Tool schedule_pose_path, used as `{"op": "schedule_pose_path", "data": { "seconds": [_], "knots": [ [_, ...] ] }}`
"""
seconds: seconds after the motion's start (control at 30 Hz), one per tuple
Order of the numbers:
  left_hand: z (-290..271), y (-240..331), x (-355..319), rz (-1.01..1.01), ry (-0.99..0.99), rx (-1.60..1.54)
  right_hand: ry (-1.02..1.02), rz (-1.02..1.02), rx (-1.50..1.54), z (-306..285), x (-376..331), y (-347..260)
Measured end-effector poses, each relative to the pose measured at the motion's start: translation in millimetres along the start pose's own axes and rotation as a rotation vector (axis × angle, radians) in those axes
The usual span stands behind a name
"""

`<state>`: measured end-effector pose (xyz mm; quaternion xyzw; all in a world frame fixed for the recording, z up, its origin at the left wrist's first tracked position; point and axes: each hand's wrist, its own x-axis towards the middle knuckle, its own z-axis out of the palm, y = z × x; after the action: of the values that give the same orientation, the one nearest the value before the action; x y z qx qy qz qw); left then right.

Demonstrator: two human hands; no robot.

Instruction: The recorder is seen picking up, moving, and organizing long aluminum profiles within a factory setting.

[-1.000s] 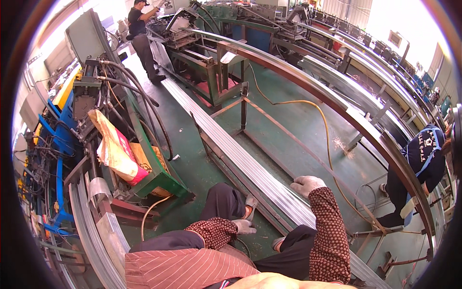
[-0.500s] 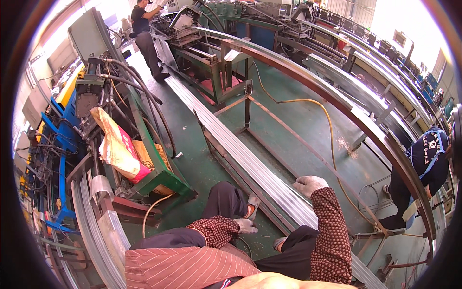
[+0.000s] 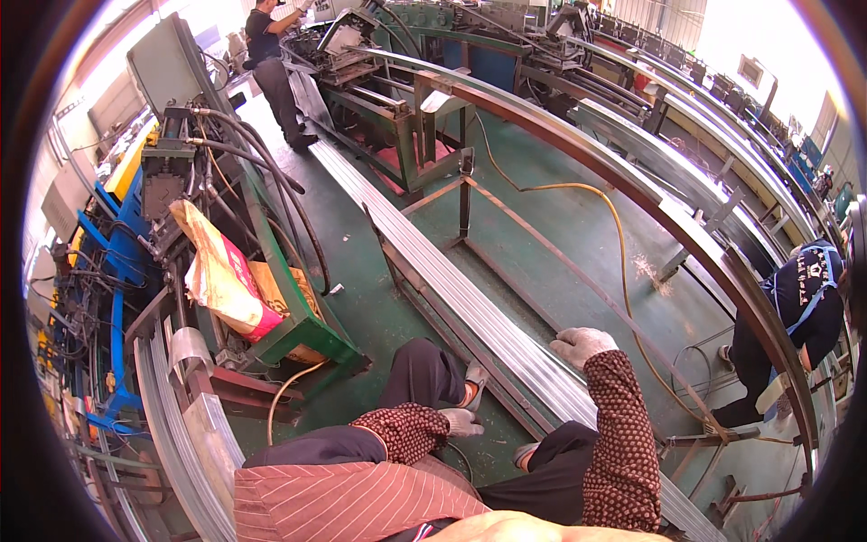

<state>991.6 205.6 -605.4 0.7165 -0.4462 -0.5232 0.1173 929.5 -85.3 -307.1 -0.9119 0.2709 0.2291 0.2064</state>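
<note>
A long bundle of shiny metal strips [image 3: 470, 307] lies on a low steel rack and runs away from me toward a green machine. My right hand [image 3: 581, 345], in a white work glove, rests on top of the strips near their close end. Down by my knee, my left hand [image 3: 462, 422], also gloved, is curled close to the floor; whether it holds anything I cannot tell. Dark trousers and patterned red sleeves fill the lower edge.
A green machine frame [image 3: 298, 330] with hoses, a yellow and pink sack [image 3: 221, 280] and coiled metal strip [image 3: 194, 434] stand at left. A yellow hose [image 3: 619, 235] crosses the green floor. One person [image 3: 271, 63] works at the far machine; another in dark blue [image 3: 795, 307] bends at right.
The view has shifted slightly. My hands stay where they were, the right one on the strips.
</note>
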Motion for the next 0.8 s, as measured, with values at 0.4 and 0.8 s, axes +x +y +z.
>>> {"op": "schedule_pose_path", "data": {
  "seconds": [0.4,0.8],
  "knots": [
    [-5,8,-6,-0.005,-0.002,0.012,0.017,-0.028,-0.036,0,2,1],
    [2,-4,-3,-0.012,0.043,0.001,0.005,-0.024,-0.048,-2,2,-6]
  ]
}}
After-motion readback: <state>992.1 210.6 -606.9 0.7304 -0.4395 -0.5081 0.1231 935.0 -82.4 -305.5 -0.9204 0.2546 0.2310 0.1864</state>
